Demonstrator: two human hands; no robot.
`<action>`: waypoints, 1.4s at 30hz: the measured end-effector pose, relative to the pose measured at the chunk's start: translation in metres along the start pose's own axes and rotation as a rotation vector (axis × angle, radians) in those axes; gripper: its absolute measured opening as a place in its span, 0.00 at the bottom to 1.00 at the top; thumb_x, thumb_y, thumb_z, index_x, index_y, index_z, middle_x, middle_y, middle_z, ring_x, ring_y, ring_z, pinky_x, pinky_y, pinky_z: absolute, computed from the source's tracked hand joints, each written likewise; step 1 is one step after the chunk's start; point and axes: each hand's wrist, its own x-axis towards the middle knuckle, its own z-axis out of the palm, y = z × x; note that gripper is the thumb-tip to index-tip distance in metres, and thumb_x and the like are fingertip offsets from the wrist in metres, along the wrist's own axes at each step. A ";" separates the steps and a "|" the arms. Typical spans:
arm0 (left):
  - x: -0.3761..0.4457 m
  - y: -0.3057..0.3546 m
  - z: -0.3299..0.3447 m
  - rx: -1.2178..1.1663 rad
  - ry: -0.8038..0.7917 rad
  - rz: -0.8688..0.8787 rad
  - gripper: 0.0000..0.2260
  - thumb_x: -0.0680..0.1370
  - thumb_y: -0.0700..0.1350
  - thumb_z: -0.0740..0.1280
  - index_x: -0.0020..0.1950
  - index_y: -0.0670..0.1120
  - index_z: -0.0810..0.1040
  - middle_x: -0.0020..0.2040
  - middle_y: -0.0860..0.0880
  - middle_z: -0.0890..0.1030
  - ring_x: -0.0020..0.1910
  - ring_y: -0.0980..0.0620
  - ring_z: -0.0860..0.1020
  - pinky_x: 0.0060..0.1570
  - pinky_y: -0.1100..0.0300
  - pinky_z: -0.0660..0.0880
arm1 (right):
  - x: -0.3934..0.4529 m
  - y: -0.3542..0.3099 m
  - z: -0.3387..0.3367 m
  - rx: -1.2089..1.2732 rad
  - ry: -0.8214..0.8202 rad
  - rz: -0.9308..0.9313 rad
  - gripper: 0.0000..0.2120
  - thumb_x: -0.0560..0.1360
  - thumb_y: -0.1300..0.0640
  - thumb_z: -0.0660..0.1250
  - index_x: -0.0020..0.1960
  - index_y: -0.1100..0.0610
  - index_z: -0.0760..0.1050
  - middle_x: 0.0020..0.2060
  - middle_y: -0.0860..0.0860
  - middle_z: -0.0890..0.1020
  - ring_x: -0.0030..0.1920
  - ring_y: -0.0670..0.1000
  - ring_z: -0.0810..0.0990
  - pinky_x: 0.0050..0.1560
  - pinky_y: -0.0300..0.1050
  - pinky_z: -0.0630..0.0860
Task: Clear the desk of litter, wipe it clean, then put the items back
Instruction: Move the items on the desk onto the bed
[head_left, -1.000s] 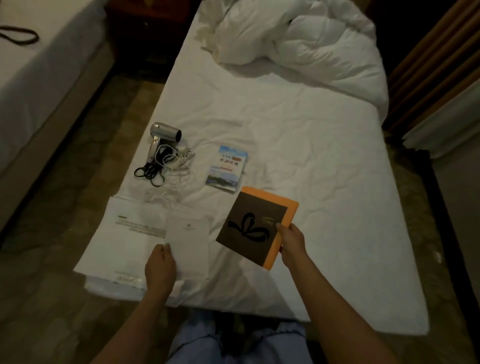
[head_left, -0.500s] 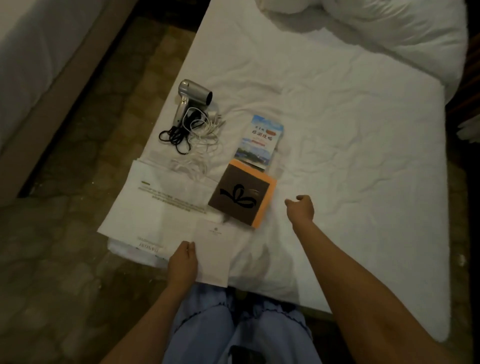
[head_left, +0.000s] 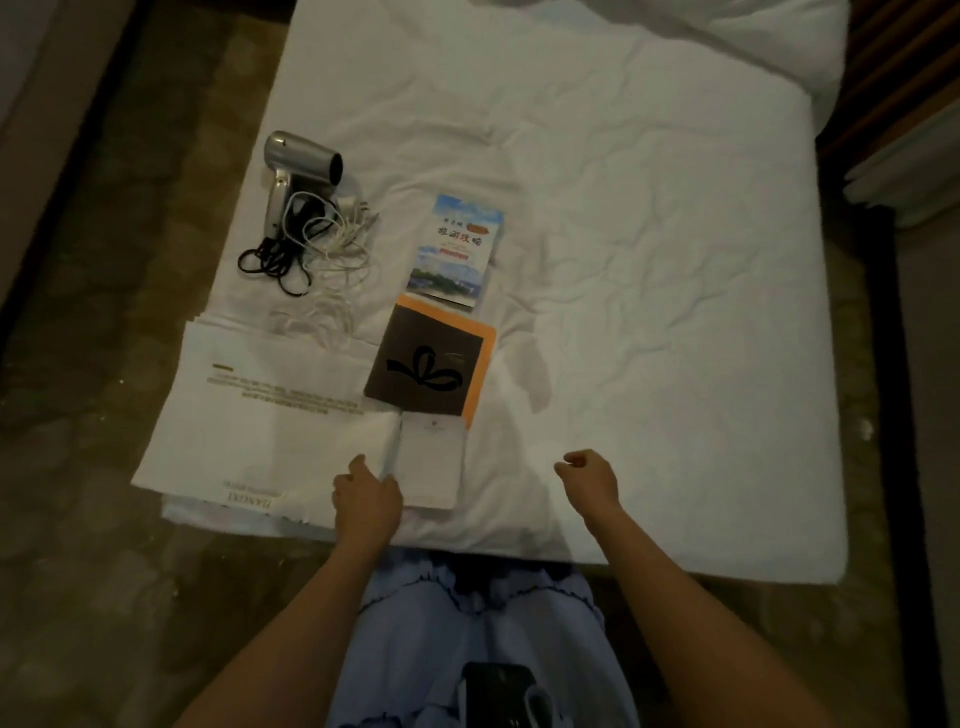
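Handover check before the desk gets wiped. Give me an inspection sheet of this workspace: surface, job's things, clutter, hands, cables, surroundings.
Surface: white bed sheet, wrinkled; the items lie on its near left part.
Job's things: silver hair dryer; travel brochure; brown card with bow print on an orange folder; small white card; large white paper bags, stacked flat.
Clutter: nothing seen.
Hands: left hand touches the small white card's left edge; right hand loosely curled over the sheet, holding nothing.
Cables: black cord and white cable, tangled beside the dryer.
Surroundings: patterned floor; bunched duvet at the far end.
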 end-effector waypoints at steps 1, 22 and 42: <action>0.002 0.002 -0.002 0.014 0.000 0.016 0.23 0.81 0.43 0.59 0.74 0.39 0.59 0.68 0.33 0.64 0.66 0.35 0.65 0.65 0.46 0.63 | -0.002 0.003 -0.001 0.014 0.004 0.003 0.15 0.78 0.60 0.64 0.64 0.64 0.72 0.60 0.60 0.77 0.57 0.58 0.76 0.49 0.43 0.70; -0.211 0.189 0.133 0.633 -0.255 1.178 0.15 0.80 0.42 0.59 0.66 0.41 0.71 0.61 0.40 0.75 0.60 0.41 0.73 0.58 0.51 0.70 | -0.129 0.168 -0.130 0.093 0.474 -0.007 0.15 0.79 0.57 0.62 0.65 0.60 0.70 0.61 0.55 0.74 0.60 0.54 0.74 0.60 0.45 0.72; -0.554 -0.008 0.357 1.344 -1.032 2.098 0.11 0.78 0.44 0.61 0.58 0.43 0.77 0.54 0.42 0.79 0.54 0.43 0.77 0.52 0.53 0.74 | -0.378 0.465 -0.083 0.803 1.137 0.807 0.10 0.77 0.59 0.63 0.57 0.60 0.74 0.53 0.55 0.76 0.54 0.56 0.75 0.48 0.44 0.70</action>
